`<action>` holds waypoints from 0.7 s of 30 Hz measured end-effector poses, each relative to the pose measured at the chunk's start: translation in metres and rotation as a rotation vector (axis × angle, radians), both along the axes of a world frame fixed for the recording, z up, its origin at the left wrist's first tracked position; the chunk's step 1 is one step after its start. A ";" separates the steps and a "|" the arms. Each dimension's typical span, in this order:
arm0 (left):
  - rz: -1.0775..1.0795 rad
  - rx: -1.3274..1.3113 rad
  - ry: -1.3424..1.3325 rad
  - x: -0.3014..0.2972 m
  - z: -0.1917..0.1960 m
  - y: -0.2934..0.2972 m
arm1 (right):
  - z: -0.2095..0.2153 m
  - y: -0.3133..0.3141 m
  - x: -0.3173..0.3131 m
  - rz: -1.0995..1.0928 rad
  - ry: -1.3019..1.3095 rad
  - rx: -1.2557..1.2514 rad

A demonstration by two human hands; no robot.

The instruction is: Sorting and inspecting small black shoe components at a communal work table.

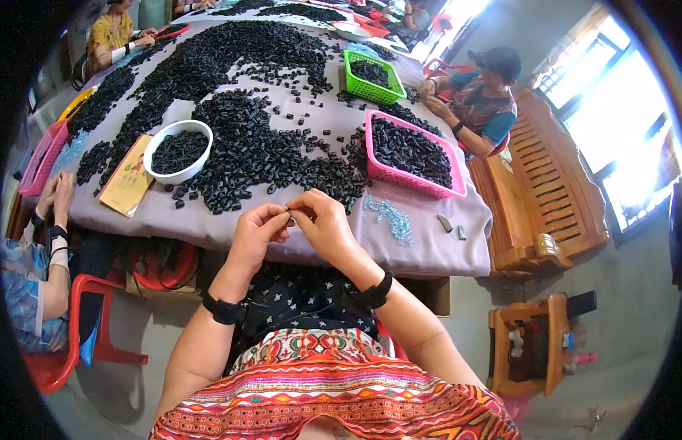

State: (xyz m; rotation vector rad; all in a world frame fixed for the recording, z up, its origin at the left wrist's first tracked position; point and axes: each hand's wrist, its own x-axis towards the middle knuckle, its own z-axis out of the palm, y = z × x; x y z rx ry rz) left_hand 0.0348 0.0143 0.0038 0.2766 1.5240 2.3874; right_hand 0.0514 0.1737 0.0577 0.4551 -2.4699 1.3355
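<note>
Just past the table's near edge, my left hand (253,235) and my right hand (325,226) meet with their fingertips pinched together. Between them is a small dark piece (290,213), mostly covered by the fingers. Beyond my hands spreads a large heap of short black cylindrical pieces (242,143) on the grey-mauve tablecloth (304,248). To the right of my right hand lies a scatter of small pale-blue clear bits (389,218). Two greyish-green pieces (446,224) rest farther right.
A pink basket (422,188) and a green basket (375,94) hold black pieces at the right. On the left, a white bowl (209,133) stands beside a yellow booklet (126,183). Co-workers sit around the table, one (495,110) at the right near a wooden bench (550,183).
</note>
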 end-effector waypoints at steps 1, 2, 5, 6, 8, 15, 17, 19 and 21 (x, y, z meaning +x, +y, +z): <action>-0.002 0.025 -0.006 -0.001 -0.002 0.000 | -0.001 -0.001 0.000 -0.004 0.002 0.001; -0.004 0.051 -0.012 -0.002 -0.004 0.001 | -0.001 -0.002 0.000 0.002 0.041 0.030; 0.016 0.077 -0.073 -0.001 -0.003 0.001 | 0.003 -0.003 0.003 0.011 0.083 0.074; 0.017 0.077 -0.073 -0.001 -0.004 0.001 | 0.004 -0.004 0.004 0.028 0.066 0.088; 0.047 0.124 -0.096 -0.003 -0.006 0.001 | 0.007 -0.004 0.005 0.045 0.049 0.101; 0.148 0.147 -0.175 0.004 0.002 0.011 | -0.001 -0.010 -0.001 -0.019 0.156 0.576; 0.157 0.157 -0.133 -0.002 -0.015 0.007 | -0.019 -0.018 -0.004 -0.077 0.205 0.543; 0.157 0.140 -0.139 -0.001 -0.011 0.006 | -0.019 -0.022 -0.002 -0.091 0.153 0.545; 0.160 0.121 -0.146 0.000 -0.009 0.007 | -0.018 -0.020 -0.005 -0.084 0.151 0.571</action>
